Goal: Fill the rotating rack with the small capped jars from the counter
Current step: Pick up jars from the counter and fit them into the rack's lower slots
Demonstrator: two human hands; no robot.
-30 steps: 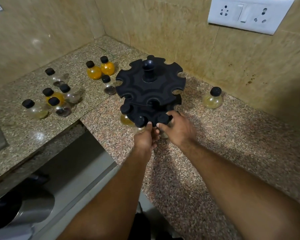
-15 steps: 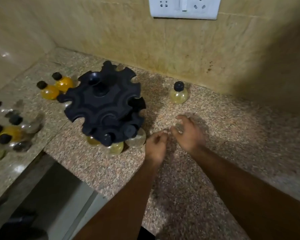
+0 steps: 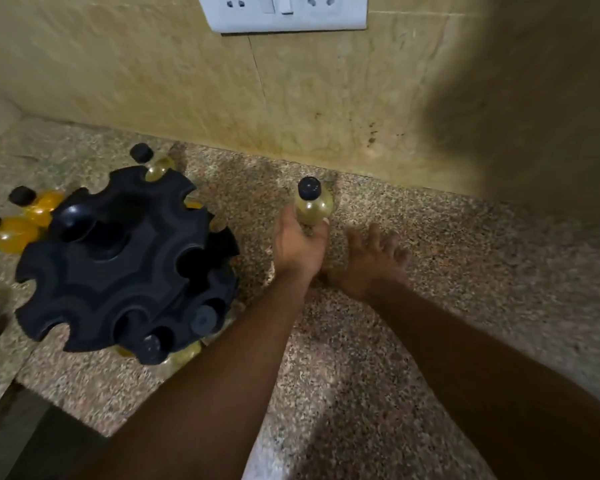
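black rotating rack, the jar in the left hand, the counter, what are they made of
Black rotating rack: likely moulded plastic, matte, only dull highlights. Small clear jar that the left hand grips: glass or clear plastic, cannot tell which; yellowish contents show through; its black cap looks like matte plastic. Speckled counter: polished granite-like stone, pink-grey grains with a sheen.

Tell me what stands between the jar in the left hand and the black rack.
Nothing visible does. The left hand grips the pale yellow jar, and only bare counter lies between it and the rack. The right hand rests on the counter on the jar's other side, off that path.
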